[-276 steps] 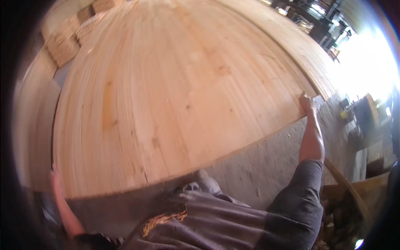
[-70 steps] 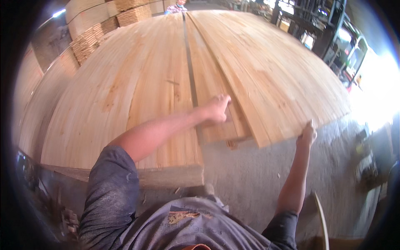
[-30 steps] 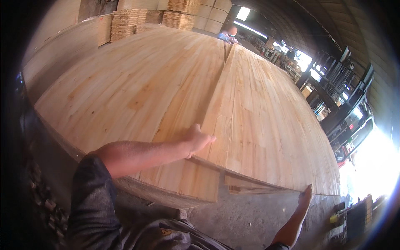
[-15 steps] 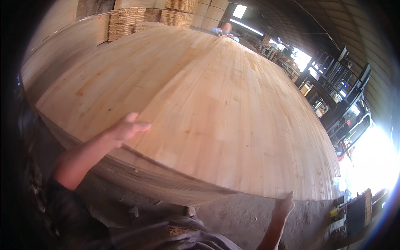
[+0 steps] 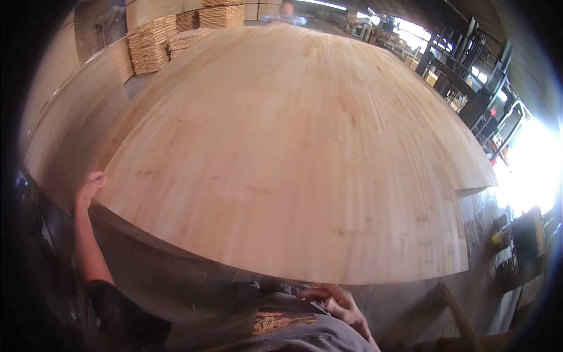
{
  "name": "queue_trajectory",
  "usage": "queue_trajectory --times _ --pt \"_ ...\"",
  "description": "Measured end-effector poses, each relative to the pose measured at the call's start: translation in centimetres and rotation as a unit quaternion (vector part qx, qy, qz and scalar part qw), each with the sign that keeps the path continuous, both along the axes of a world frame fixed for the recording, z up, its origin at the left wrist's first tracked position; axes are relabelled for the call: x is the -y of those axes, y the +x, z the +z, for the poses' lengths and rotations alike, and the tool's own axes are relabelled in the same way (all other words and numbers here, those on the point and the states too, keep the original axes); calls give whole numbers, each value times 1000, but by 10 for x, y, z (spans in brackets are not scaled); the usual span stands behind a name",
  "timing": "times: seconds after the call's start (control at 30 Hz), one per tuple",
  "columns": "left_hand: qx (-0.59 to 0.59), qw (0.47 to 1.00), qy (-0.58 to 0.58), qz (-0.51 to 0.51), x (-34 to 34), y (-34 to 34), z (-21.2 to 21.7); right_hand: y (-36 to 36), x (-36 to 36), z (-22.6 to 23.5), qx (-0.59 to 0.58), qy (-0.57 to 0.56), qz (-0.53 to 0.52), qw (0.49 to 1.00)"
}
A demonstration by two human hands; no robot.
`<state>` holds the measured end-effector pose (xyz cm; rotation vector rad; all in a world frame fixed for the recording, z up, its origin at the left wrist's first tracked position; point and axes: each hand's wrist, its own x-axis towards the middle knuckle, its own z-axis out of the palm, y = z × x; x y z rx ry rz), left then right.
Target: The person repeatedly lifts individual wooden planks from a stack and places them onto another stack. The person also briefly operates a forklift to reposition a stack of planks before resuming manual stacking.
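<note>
A large pale wooden panel (image 5: pixel 281 158), made of glued strips, spreads in front of me on top of other panels. At its near left corner my left hand (image 5: pixel 91 186) is closed on the edge, fingertips at the top surface. My right hand (image 5: pixel 337 305) is just below the panel's near edge, close to my dark shirt (image 5: pixel 275 328). Its fingers are curled around a small greyish thing, too blurred to name. Beneath the top panel, a strip of a lower panel (image 5: pixel 120 126) shows along the left side.
Another person (image 5: pixel 285 14) stands at the panel's far end. Stacks of wooden strips (image 5: pixel 153 47) stand at the far left, beside a tall board stack (image 5: pixel 76 123). A forklift-like machine (image 5: pixel 469 70) is at the right. A wooden bar (image 5: pixel 460 314) slants up at the lower right.
My left hand has moved left and closed on the panel's corner. My right hand has left the right front edge and come in toward my body. The top panel has shifted left, and my view has turned.
</note>
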<state>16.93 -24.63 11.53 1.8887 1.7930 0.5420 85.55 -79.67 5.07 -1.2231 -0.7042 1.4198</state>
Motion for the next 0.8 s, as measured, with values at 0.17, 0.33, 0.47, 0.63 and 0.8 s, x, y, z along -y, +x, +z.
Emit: queue_trajectory --times 0.17,0.33,0.47,0.63,0.8 --pt "-249 951 119 137 -47 -69 -28 91 82 -94 161 0 -266 950" --pt "-202 943 137 225 -69 -89 -74 262 202 -93 -15 351 -337 873" --pt "-266 912 140 278 -68 -73 -76 381 160 -69 553 -195 -610 532" --pt "-277 893 91 343 -21 -25 -52 443 35 -12 819 -255 -276 434" --pt "-258 887 136 358 -22 -23 -43 431 -62 21 728 -317 -317 518"
